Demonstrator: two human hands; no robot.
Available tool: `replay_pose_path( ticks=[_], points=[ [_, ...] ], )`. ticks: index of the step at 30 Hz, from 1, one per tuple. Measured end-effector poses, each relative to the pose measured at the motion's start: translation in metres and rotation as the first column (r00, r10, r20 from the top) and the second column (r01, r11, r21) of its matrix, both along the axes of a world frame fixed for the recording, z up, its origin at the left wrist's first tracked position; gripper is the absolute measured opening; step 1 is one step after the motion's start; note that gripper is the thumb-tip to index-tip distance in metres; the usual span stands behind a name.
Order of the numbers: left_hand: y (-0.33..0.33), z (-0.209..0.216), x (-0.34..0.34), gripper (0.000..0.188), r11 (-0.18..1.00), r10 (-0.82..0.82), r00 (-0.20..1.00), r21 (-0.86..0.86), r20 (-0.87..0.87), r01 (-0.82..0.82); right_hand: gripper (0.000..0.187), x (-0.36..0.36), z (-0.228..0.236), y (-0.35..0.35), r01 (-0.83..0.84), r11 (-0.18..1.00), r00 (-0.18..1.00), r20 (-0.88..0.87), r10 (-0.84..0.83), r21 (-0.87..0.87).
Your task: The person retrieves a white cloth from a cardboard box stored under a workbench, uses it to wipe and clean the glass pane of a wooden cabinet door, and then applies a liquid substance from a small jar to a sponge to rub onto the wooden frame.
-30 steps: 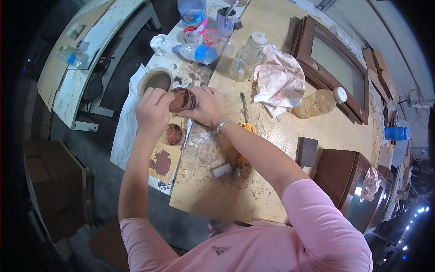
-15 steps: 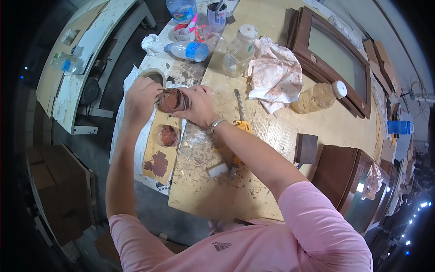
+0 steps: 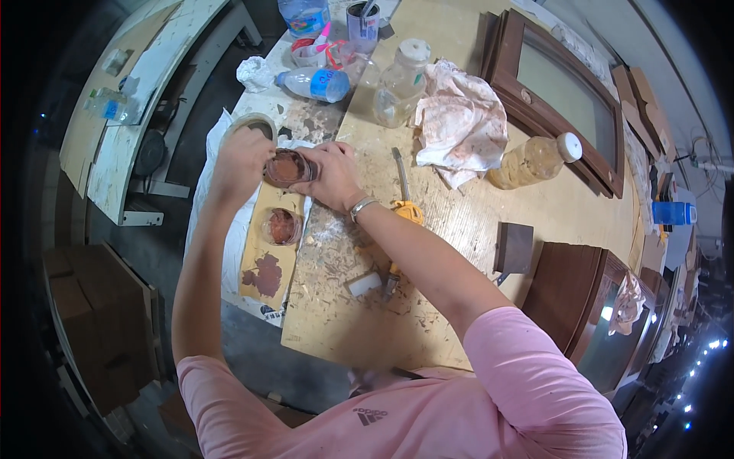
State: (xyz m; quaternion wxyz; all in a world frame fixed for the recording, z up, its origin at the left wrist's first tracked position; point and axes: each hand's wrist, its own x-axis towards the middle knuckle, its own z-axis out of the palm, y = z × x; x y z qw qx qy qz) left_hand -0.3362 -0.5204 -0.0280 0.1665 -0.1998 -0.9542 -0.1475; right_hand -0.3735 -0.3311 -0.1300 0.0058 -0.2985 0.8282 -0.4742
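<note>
My right hand is wrapped round a small clear cup holding reddish-brown paste, its mouth tipped toward me. Just left of the cup, my left hand is closed with the fingers pinched together; what they hold, if anything, is hidden. A round pale container sits behind the left fingers. Below the held cup, a second clear cup with reddish-brown contents stands on a tan strip of board. Nearer to me on that board is a brown stain.
Right of my hands lie a chisel-like tool, a yellow tool and a white block. Farther back are a plastic bottle, a capped jar, a stained cloth, another jar and a brown framed panel.
My left hand has moved slightly away from the cup's mouth, toward the round container. The right hand still holds the cup, now with more of its opening showing.
</note>
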Motion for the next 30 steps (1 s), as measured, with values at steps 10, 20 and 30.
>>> replay_pose_path(
  ticks=[10,20,30],
  points=[
    [0.016,0.018,0.025,0.012,0.977,0.18,0.983,0.122,-0.041,-0.174,0.057,-0.008,0.004,-0.002,-0.016,0.998,0.997,0.073,0.012,0.056],
    [0.031,-0.002,0.03,0.006,0.88,0.361,0.922,0.277,0.138,-0.386,0.066,-0.009,0.004,-0.001,-0.103,0.995,0.995,0.012,0.103,0.012],
    [0.033,-0.005,0.03,0.007,0.829,0.403,0.895,0.339,0.19,-0.445,0.071,-0.016,-0.001,0.003,-0.164,0.986,0.982,0.097,0.163,0.004]
  ],
)
